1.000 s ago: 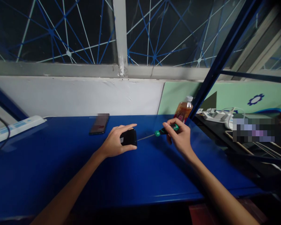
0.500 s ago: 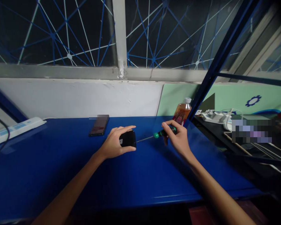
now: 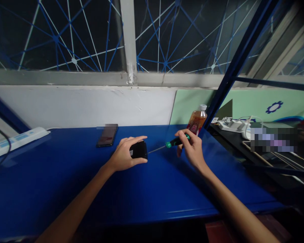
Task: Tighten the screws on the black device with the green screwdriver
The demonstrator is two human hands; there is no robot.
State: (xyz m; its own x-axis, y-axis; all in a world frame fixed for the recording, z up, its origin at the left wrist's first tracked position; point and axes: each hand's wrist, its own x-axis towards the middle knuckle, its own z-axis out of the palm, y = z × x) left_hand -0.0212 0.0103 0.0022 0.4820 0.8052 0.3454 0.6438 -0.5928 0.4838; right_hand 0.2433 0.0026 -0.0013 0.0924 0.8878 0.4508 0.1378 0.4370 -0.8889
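While left hand grips box, right hand grips screwdriver.

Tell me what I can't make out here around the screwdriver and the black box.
Head view only:
- Screwdriver tip: where the shaft meets the small black box is too small and dark to resolve.
- Black box: its left part is covered by the left hand.
- Screwdriver handle end: wrapped by the right hand.
- Phone top edge: blurred out.
- Items on the dark bench at right: partly blurred, dim.
- Power strip: cut off by the left edge.
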